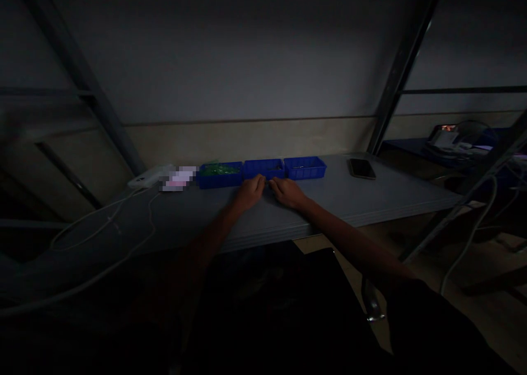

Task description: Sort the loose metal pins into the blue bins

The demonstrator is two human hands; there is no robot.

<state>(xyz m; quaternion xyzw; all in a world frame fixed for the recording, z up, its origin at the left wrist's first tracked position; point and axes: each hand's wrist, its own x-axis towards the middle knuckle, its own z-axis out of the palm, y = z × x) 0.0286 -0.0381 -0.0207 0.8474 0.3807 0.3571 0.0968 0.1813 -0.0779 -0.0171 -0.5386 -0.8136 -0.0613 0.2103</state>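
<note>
My left hand [252,192] and my right hand [287,192] are close together over the table, in front of the middle blue bin [263,168]. The fingers of both are closed in a pinch, with a narrow gap between the hands. Something small and dark seems to be at the fingertips, too small and dim to name. A few small dark pieces lie in the middle bin. To its left, the left blue bin [220,182] holds green, shiny material [219,169]. On the other side, the right blue bin [305,172] contains a few thin small pieces.
A dark phone [362,168] lies at the right on the grey table [349,199]. At the left are a white power strip [149,177] and a white cable [150,221] that hangs toward me. Metal posts [397,84] rise beside the table. Another table with devices stands farther right.
</note>
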